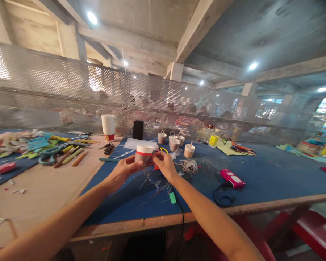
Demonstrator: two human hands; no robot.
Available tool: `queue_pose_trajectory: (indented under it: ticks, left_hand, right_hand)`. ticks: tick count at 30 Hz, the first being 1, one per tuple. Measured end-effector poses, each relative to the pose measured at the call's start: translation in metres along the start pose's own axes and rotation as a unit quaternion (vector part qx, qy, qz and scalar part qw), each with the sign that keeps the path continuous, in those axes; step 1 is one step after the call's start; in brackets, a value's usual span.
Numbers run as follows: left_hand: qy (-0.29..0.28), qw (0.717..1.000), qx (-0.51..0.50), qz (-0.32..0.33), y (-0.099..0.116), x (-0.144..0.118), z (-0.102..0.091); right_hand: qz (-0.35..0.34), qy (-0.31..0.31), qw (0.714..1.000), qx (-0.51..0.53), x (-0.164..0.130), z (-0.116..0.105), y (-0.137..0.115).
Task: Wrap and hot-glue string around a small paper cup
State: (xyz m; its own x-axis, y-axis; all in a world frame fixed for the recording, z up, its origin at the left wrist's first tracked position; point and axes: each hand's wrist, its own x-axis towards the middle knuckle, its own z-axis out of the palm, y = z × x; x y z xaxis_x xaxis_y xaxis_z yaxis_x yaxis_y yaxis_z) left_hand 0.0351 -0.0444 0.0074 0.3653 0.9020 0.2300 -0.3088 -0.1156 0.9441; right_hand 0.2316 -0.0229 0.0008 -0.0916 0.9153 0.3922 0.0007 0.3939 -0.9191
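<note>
A small paper cup point(143, 155) with a white rim, a red band and a greyish-brown covering round its lower part is held upright above the table. My left hand point(129, 167) grips it from the left, thumb along its front. From the right, the bent fingers of my right hand point(163, 165) press together against the cup's side. Just below the right fingers shows something orange-red point(156, 166), partly hidden, with a yellow loop point(163, 149) behind the hand. Beyond stand several small covered cups point(175, 144), some with string handles, and a tangle of cord point(190, 166).
A cup stack point(108, 125) and a black phone point(138, 129) stand by the perforated screen point(152, 98). Tools, including scissors point(50, 154), lie left. A pink box-shaped device point(233, 178) and a yellow-labelled bottle point(214, 138) are right. Red stools point(315, 232) stand below the edge.
</note>
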Motion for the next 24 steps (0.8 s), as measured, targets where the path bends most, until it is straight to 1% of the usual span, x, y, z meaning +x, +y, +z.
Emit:
queue_pose_trajectory:
  ticks: [5, 11, 14, 19, 24]
  left_hand:
    - [0.025, 1.000, 0.014, 0.000, -0.002, 0.001, 0.002]
    - [0.011, 1.000, -0.007, -0.005, -0.004, 0.001, -0.002]
    - [0.006, 1.000, -0.005, -0.012, -0.002, -0.001, -0.001]
    - [-0.011, 1.000, -0.014, -0.010, 0.000, -0.003, 0.001]
    - [0.030, 0.999, -0.037, -0.021, -0.008, 0.004, -0.008]
  right_hand:
    - [-0.023, -0.006, 0.998, -0.060, -0.004, 0.002, -0.003]
    - [-0.033, -0.028, 0.997, -0.066, -0.007, 0.000, -0.010]
    - [-0.033, -0.042, 0.997, -0.061, -0.006, -0.001, -0.008]
    - [-0.025, -0.036, 0.998, -0.038, -0.002, -0.002, -0.001]
    - [-0.028, -0.035, 0.999, -0.002, -0.003, -0.002, -0.005]
